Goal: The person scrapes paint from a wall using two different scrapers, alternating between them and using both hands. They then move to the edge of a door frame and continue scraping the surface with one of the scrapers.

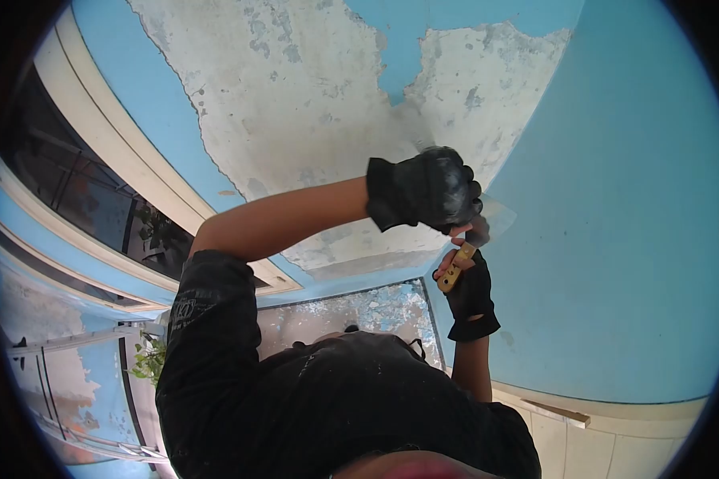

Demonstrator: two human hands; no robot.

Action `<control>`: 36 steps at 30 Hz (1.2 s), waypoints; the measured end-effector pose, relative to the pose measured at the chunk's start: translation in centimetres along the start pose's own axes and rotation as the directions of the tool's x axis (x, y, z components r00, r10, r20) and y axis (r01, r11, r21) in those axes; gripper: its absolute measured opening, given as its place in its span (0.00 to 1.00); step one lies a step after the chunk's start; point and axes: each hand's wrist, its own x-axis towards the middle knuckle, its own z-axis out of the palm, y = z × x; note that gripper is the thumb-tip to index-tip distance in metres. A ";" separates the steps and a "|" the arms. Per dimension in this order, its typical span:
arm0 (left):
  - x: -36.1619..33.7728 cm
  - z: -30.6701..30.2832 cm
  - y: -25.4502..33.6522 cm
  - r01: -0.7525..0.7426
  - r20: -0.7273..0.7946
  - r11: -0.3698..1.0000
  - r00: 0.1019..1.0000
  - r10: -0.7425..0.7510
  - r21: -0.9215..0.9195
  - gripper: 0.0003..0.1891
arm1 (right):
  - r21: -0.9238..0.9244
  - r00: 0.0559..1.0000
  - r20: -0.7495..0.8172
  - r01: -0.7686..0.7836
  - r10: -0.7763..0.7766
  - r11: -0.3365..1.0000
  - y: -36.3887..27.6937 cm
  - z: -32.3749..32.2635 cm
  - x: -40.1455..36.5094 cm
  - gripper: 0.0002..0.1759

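Observation:
My left hand (447, 188), in a black fingerless glove with pale dust on it, is closed in front of the bare wall patch. A blurred grey blade (412, 128) juts from the far side of that fist towards the wall; it looks like a putty knife, its handle hidden in my fingers. Just below, my right hand (470, 294), gloved the same way, is wrapped round the yellow handle of a second putty knife (453, 275). That knife's broad blade (499, 219) points up beside my left fist and is partly smeared by motion.
Pale patches of stripped wall (295, 104) border blue paint (631, 215) on the adjoining wall. A cream window frame (120, 112) stands at the left, with a plant (148, 359) and a metal ladder (88, 339) below. Paint flakes litter the floor (375, 311). A wooden strip (555, 412) lies lower right.

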 end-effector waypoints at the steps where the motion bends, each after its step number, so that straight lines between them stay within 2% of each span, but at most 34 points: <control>1: -0.4 1.3 -0.5 -0.006 -0.001 1.000 1.000 0.006 -0.007 0.13 | 0.017 1.000 -0.011 0.015 -0.014 1.000 0.3 0.1 0.1 0.21; 3: -1.0 3.2 -1.2 -0.009 0.031 0.997 0.999 0.012 -0.077 0.11 | 0.001 0.999 -0.031 0.019 -0.019 1.000 1.2 -0.1 0.0 0.23; 4: -1.4 3.9 -1.2 -0.025 0.092 1.000 0.995 0.025 0.002 0.10 | 0.009 0.998 -0.046 0.033 -0.032 0.999 1.6 -0.3 -0.1 0.22; 5: -1.9 4.6 -1.2 -0.036 0.093 0.999 0.995 0.037 -0.009 0.10 | 0.017 0.997 -0.063 0.045 -0.044 0.999 2.1 -0.5 -0.2 0.22; 7: -2.4 5.4 -1.0 -0.010 0.242 0.999 0.970 -0.001 0.044 0.10 | 0.042 0.994 -0.100 0.058 -0.053 0.997 3.3 -1.0 -0.4 0.22; 11: -3.5 6.8 -1.9 -0.073 0.237 0.995 0.970 0.056 0.063 0.08 | 0.107 0.983 -0.184 0.024 -0.004 0.994 4.5 -2.2 -0.8 0.21; 13: -4.4 7.8 -2.8 -0.096 0.235 0.977 0.971 0.049 0.192 0.07 | 0.104 0.983 -0.183 0.026 -0.007 0.994 4.7 -2.6 -0.7 0.20; 15: -5.0 8.4 -3.5 -0.082 0.204 0.985 0.978 0.049 0.154 0.06 | 0.097 0.984 -0.176 0.026 -0.009 0.995 4.2 -3.0 -0.3 0.20; 17: -5.6 8.4 -3.6 -0.098 0.291 0.956 0.957 0.014 0.277 0.07 | 0.073 0.983 -0.180 0.044 -0.030 0.996 3.6 -3.3 0.2 0.20; 19: -5.1 8.1 -3.4 -0.108 0.302 0.955 0.953 0.020 0.278 0.06 | 0.065 0.984 -0.173 0.055 -0.043 0.996 2.8 -3.3 0.5 0.20; 21: -3.9 8.0 -3.1 -0.051 0.232 0.973 0.973 -0.003 0.226 0.05 | 0.042 0.985 -0.158 0.072 -0.065 0.996 1.9 -3.4 1.0 0.20; 24: -2.1 7.5 -3.1 0.007 0.221 0.979 0.974 -0.053 0.203 0.05 | 0.091 0.987 -0.149 0.078 -0.064 0.993 1.2 -3.4 1.5 0.18; 27: -3.5 8.2 -5.3 0.027 0.200 0.959 0.976 -0.087 0.284 0.05 | 0.064 0.984 -0.164 0.081 -0.070 0.995 0.3 -3.7 1.6 0.17; 28: -4.0 7.5 -6.5 0.019 0.281 0.950 0.953 -0.111 0.312 0.05 | 0.077 0.984 -0.163 0.086 -0.073 0.993 0.2 -3.9 1.7 0.16; 31: -3.8 5.3 -5.0 -0.061 0.327 0.919 0.942 -0.075 0.389 0.06 | 0.093 0.988 -0.124 0.107 -0.095 0.990 0.0 -4.8 2.6 0.15; 35: 0.1 4.3 -2.3 -0.011 0.148 0.999 0.989 0.006 0.032 0.07 | 0.059 0.988 -0.082 0.137 -0.132 0.989 0.0 -4.0 3.0 0.13; 36: 0.3 4.9 -2.1 -0.020 0.121 0.999 0.993 0.014 0.042 0.08 | 0.047 0.985 -0.115 0.133 -0.126 0.990 -0.3 -3.2 3.0 0.14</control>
